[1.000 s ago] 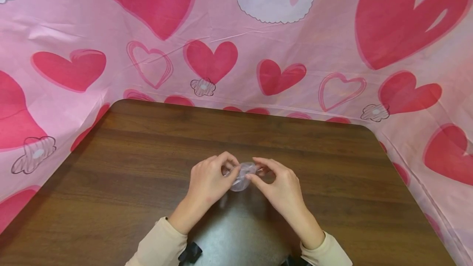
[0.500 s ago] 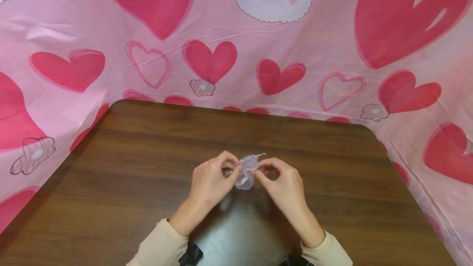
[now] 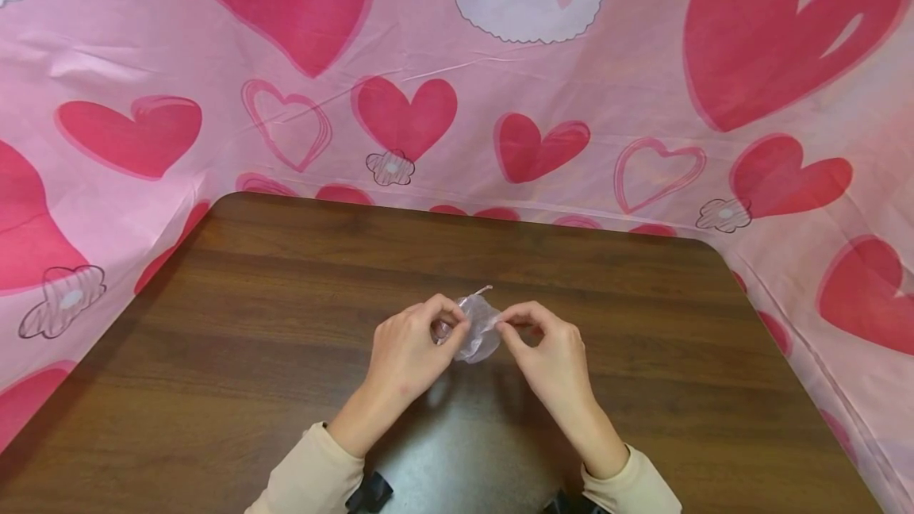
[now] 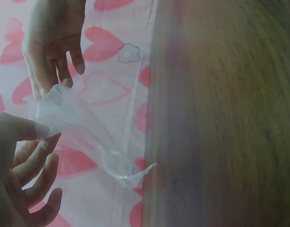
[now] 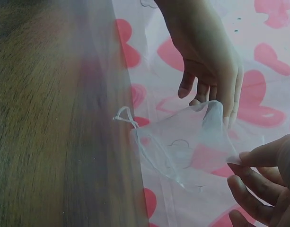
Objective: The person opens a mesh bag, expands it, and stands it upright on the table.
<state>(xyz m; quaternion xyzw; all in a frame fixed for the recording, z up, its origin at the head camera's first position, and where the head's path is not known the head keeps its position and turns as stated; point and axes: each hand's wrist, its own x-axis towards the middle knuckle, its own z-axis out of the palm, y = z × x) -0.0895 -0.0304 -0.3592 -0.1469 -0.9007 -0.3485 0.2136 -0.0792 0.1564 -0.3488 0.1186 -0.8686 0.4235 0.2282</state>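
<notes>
Between both hands hangs a small sheer white drawstring pouch (image 3: pixel 480 331), held up above the table. My left hand (image 3: pixel 408 343) pinches one corner of it between thumb and index finger. The opposite corner is pinched by the thumb and index finger of my right hand (image 3: pixel 551 351). In the right wrist view the pouch's thin cord (image 5: pixel 123 115) sticks out in a loop at the end away from the right hand, and the see-through fabric looks flat. The left wrist view shows the pouch (image 4: pixel 74 120) stretched between the two hands, its cord end hanging toward the table side.
A dark brown wooden table (image 3: pixel 307 276) with rounded far corners lies under the hands. Pink cloth (image 3: pixel 428 38) printed with red hearts stands behind it and along both sides. Dark straps (image 3: pixel 369 492) show at the sleeve cuffs.
The pouch has been turned and spread between the hands; its cord end came into sight and swung left toward the far side. The right fingers moved from its top to a corner.
</notes>
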